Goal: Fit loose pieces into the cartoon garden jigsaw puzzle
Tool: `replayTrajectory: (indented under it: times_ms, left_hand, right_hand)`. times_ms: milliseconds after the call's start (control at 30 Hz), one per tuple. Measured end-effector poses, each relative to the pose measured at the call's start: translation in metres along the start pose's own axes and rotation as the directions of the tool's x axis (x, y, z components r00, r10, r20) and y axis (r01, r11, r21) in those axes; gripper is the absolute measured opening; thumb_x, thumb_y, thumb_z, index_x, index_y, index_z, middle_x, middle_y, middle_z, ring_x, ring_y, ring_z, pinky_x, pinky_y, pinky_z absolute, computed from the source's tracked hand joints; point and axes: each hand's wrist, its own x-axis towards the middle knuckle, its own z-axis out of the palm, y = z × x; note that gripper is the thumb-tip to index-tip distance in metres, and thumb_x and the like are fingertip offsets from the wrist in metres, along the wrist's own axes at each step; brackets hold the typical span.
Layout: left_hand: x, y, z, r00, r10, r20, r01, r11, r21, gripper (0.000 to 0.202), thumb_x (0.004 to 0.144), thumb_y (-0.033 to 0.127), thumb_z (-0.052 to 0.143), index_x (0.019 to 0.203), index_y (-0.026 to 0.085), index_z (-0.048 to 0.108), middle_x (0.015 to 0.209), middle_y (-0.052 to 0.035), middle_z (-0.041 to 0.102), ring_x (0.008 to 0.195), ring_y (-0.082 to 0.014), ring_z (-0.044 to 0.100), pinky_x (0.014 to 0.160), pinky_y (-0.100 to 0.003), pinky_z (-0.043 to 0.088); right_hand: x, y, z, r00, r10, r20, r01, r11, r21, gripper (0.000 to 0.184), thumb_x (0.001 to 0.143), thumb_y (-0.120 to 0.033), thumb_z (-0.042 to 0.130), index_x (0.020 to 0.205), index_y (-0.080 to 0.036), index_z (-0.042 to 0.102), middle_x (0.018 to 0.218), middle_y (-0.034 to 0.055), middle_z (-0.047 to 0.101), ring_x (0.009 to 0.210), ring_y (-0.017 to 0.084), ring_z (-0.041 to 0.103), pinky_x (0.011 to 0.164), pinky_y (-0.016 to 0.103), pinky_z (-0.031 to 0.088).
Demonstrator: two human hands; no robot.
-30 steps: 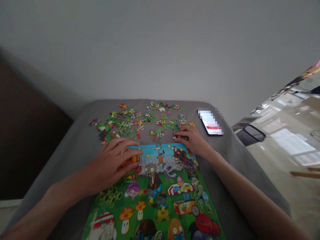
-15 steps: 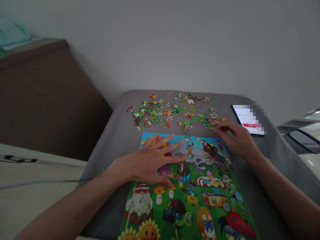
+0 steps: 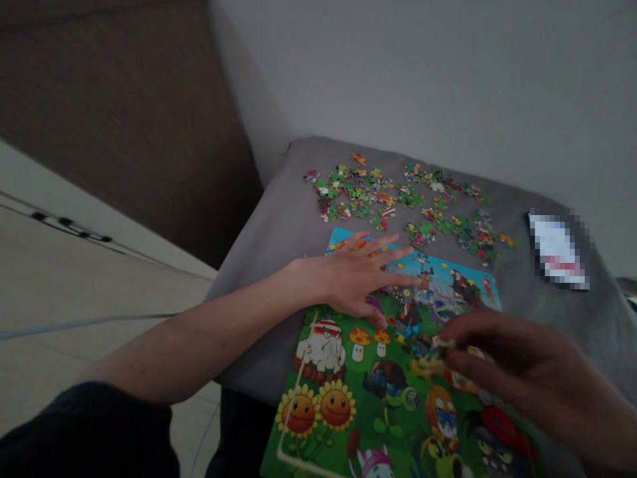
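A colourful cartoon puzzle board (image 3: 343,372) with sunflowers, mushrooms and other characters lies on the grey cloth surface. My left hand (image 3: 353,275) rests flat on its upper left part, fingers spread. Over the board's middle right, my right hand (image 3: 517,358) pinches a small puzzle piece (image 3: 442,343) between thumb and fingertips; the hand is slightly blurred. Beyond the board's far edge lie many loose puzzle pieces (image 3: 358,192) in scattered clusters. My right hand and forearm cover part of the board's right side.
To the right on the grey cloth (image 3: 263,252) lies a phone (image 3: 557,252), its screen blurred out. A pale wall (image 3: 423,79) stands behind. On the left are a brown wooden panel (image 3: 124,99) and a white cable (image 3: 99,325) above the floor.
My right hand has moved from the loose pieces beyond the board back over its middle right, with a piece pinched. My left hand stays on the board. The view has shifted and tilted.
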Motion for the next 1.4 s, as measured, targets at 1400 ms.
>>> replayTrajectory:
  times_ms: [1400]
  left_hand:
    - [-0.001,-0.013,-0.012,0.972,0.091,-0.218,-0.073,0.993,0.088,0.055,0.093,0.041,0.062,0.145,0.030,0.051,0.162,-0.0052,0.033,0.151,-0.0306,0.017,0.119,-0.051,0.015]
  right_hand:
    - [0.009,-0.032,0.101,0.837,-0.361,0.410,0.489,0.830,-0.268,0.039,0.099,-0.019,0.056,0.137,-0.016,0.052,0.127,0.0088,0.067,0.112,0.021,0.065,0.097,0.038,0.058]
